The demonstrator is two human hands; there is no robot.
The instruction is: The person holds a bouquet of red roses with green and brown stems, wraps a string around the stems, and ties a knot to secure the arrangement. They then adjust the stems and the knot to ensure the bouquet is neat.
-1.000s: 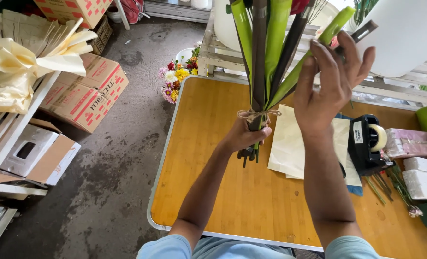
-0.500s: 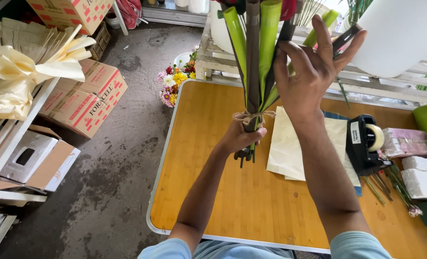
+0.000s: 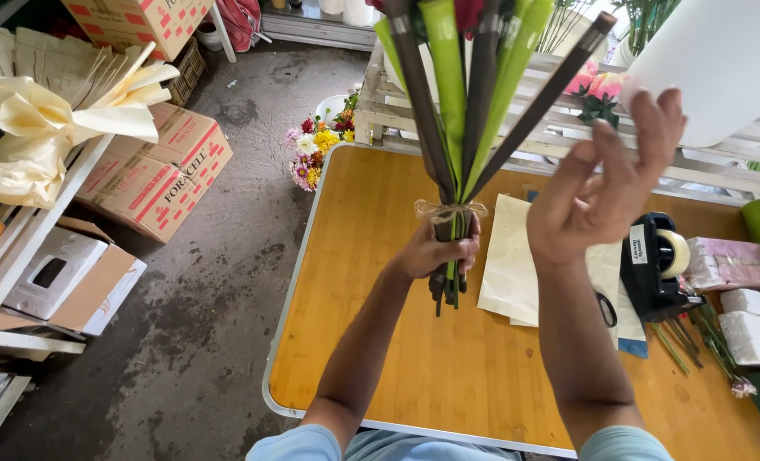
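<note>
My left hand (image 3: 438, 252) grips the lower stems of an upright bouquet (image 3: 461, 111) made of green and dark brown wrapped cones, tied with a twine bow (image 3: 448, 210) just above my fingers. The bouquet's top runs out of view. My right hand (image 3: 602, 188) is raised to the right of the bouquet, fingers spread, holding nothing and not touching the cones. Both hands are above a wooden table (image 3: 380, 341).
Cream paper sheets (image 3: 504, 265), a black tape dispenser (image 3: 653, 265), scissors (image 3: 606, 309), pink and white packets and green stems lie on the table's right. A bucket of flowers (image 3: 316, 145) stands beyond. Cardboard boxes (image 3: 158, 175) and cream ribbon bows (image 3: 47, 128) are left.
My right hand has come off the bouquet's cones and moved to the right, fingers open. The left hand keeps hold of the stems. The view has shifted slightly.
</note>
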